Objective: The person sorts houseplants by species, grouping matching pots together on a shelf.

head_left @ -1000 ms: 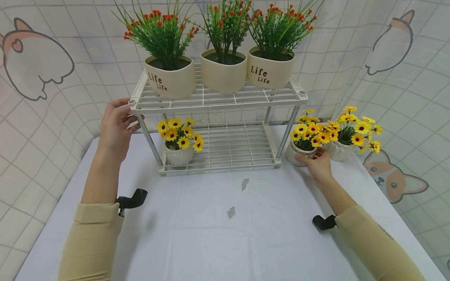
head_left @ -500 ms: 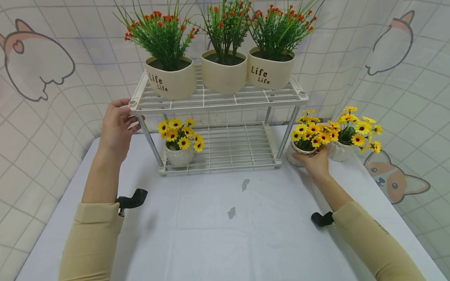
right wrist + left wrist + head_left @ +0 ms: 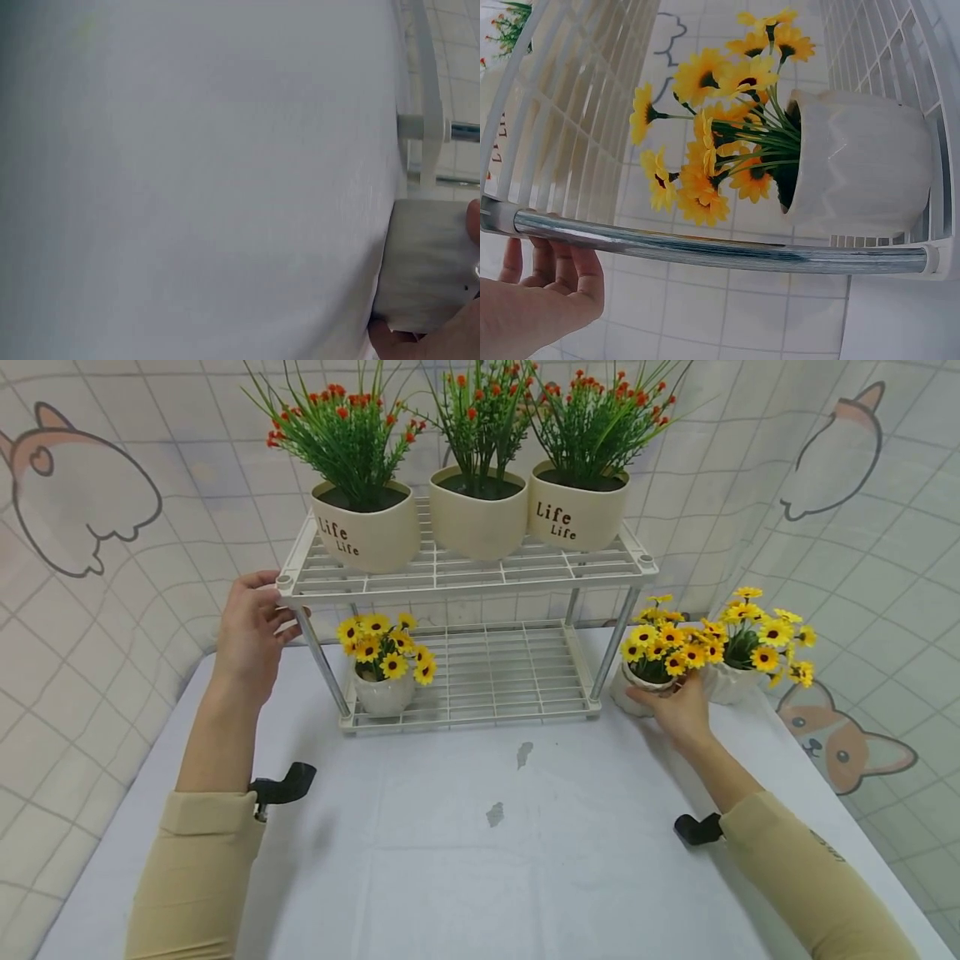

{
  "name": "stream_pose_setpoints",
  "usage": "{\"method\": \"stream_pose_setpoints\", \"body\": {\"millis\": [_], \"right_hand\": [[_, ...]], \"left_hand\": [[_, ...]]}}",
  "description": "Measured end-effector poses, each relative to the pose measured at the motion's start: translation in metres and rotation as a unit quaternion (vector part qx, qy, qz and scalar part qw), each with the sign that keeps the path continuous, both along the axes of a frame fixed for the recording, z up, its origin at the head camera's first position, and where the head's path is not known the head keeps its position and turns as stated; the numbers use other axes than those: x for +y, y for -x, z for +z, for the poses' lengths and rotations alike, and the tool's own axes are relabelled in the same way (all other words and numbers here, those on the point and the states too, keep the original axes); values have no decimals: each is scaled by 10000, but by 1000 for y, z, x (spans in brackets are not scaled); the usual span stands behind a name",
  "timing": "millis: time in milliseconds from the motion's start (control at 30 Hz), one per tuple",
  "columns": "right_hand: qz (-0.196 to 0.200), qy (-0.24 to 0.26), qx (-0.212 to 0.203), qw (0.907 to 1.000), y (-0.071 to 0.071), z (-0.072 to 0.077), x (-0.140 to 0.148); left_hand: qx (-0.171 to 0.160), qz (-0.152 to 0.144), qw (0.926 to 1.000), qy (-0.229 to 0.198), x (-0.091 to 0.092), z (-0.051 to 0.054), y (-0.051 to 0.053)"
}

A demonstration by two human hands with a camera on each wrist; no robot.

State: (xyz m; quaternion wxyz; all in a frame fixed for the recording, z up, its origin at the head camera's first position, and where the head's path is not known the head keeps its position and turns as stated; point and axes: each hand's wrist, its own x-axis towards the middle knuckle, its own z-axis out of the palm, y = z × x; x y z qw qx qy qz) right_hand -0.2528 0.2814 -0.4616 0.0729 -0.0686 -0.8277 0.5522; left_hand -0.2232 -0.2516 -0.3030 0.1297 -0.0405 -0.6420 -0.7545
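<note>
My left hand [image 3: 251, 631] holds the upper left corner of a white two-tier rack [image 3: 465, 583]; in the left wrist view its fingers [image 3: 586, 277] curl behind the top of the metal post [image 3: 727, 251]. At the rack's right side, my right hand [image 3: 681, 710] grips a small white pot [image 3: 630, 697] of yellow flowers standing on the table. The right wrist view has a thumb and fingers on either side of that pot [image 3: 424, 262]. A similar flower pot [image 3: 727, 683] stands just to its right.
Three cream pots [image 3: 478, 522] with red-flowered plants stand on the top tier. Another yellow-flowered white pot [image 3: 384, 693] sits at the left of the lower tier. A tiled, cartoon-printed cloth [image 3: 840, 568] hangs behind and beside the table.
The right fingers have shifted slightly on the pot and the right forearm has moved a little. The left hand, rack and pots look unmoved.
</note>
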Motion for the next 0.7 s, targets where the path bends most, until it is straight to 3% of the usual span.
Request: {"method": "stream_pose_setpoints", "body": {"millis": [133, 333, 567, 700], "right_hand": [[145, -572, 272, 9979, -6, 0, 4], [409, -628, 639, 9951, -17, -1, 6], [359, -712, 279, 9964, -36, 4, 10], [362, -546, 305, 9974, -48, 13, 10]], "left_hand": [[12, 35, 10000, 90, 0, 0, 1], [2, 60, 9999, 90, 0, -1, 1], [-46, 62, 10000, 48, 0, -1, 1], [6, 77, 9999, 153, 1, 0, 2]]}}
